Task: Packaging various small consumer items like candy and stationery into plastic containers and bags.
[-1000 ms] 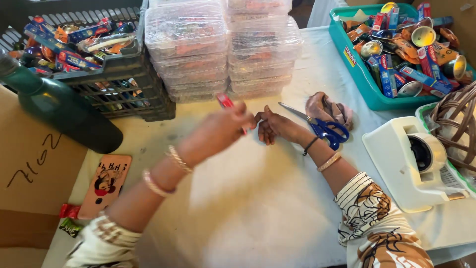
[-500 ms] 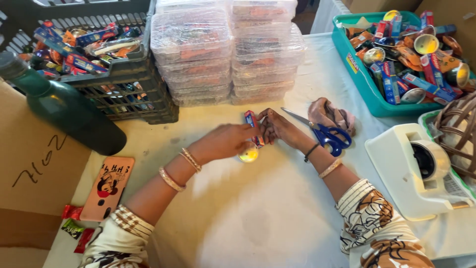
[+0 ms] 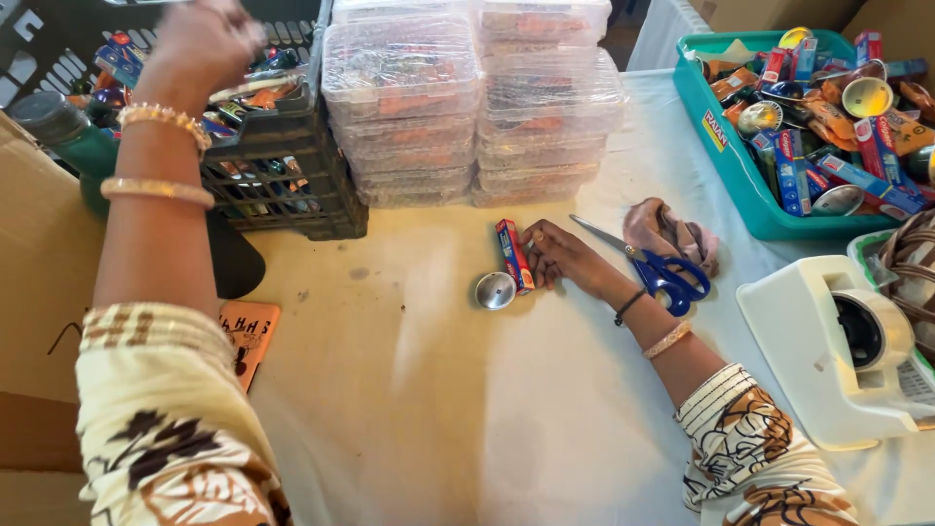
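The right hand (image 3: 560, 255) rests on the white table cover (image 3: 438, 390), its fingers closed lightly on the side of a small red and blue cardboard box (image 3: 513, 255). The box lies flat just left of the fingertips, its long axis pointing away from the person. Touching it on the far-left side sits a round silver metal tin (image 3: 495, 290). Much farther, the left hand (image 3: 200, 44) hangs over the black plastic crate (image 3: 292, 185); if it holds anything, I cannot tell.
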